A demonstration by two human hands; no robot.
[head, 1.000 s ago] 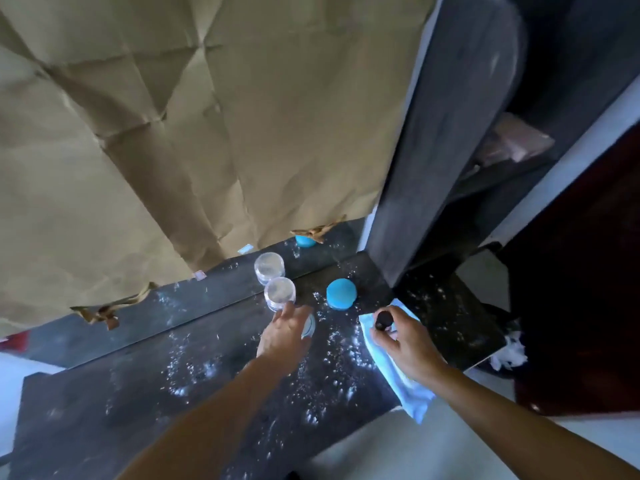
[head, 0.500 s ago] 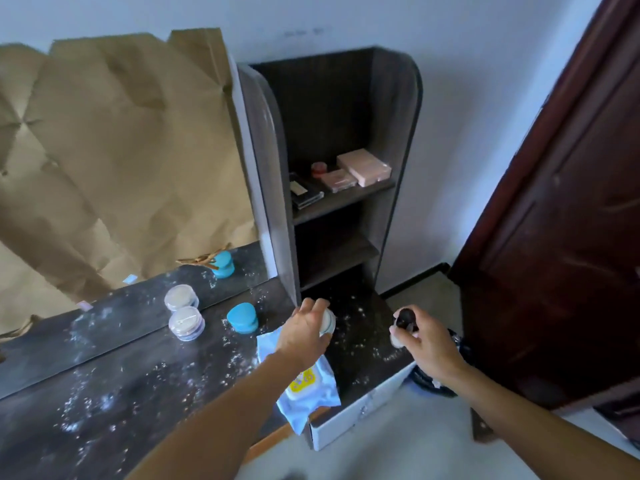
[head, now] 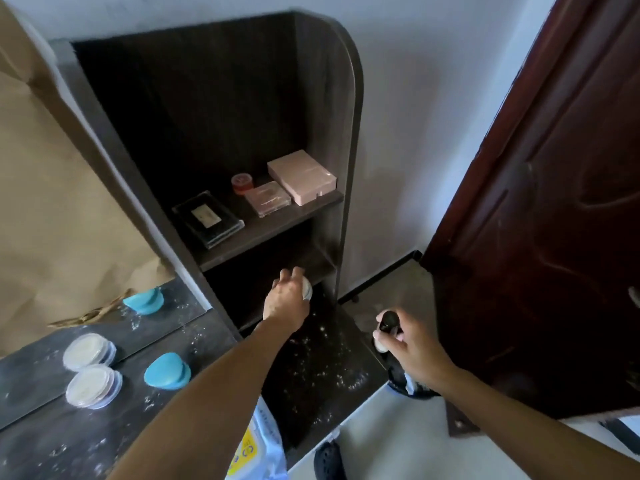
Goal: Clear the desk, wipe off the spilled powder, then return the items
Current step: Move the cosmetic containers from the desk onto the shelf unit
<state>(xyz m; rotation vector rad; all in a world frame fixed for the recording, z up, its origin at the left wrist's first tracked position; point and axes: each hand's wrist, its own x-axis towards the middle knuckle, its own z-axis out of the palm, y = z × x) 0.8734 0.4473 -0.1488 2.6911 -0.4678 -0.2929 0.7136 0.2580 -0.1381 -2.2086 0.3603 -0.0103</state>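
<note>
The dark desk top (head: 318,368) is speckled with white powder. My left hand (head: 285,297) grips a small round white jar (head: 307,289) and reaches into the lower shelf opening of the dark shelf unit (head: 346,140). My right hand (head: 412,344) holds a small bottle with a black cap (head: 388,322) above the desk's right edge. A clear round powder jar (head: 94,385) and a blue puff case (head: 168,371) stand on the desk at left. A blue wipes pack (head: 258,445) lies under my left forearm.
The upper shelf board (head: 273,227) carries a black case (head: 207,218), a red pot (head: 241,182) and two pink boxes (head: 301,176). A mirror (head: 34,362) covered with brown paper (head: 52,202) backs the desk. A dark red door (head: 554,237) stands at right.
The view swung right and up to the shelf unit. My left hand picked up the white jar and carried it to the lower shelf; my right hand lifted the bottle off the wipes pack.
</note>
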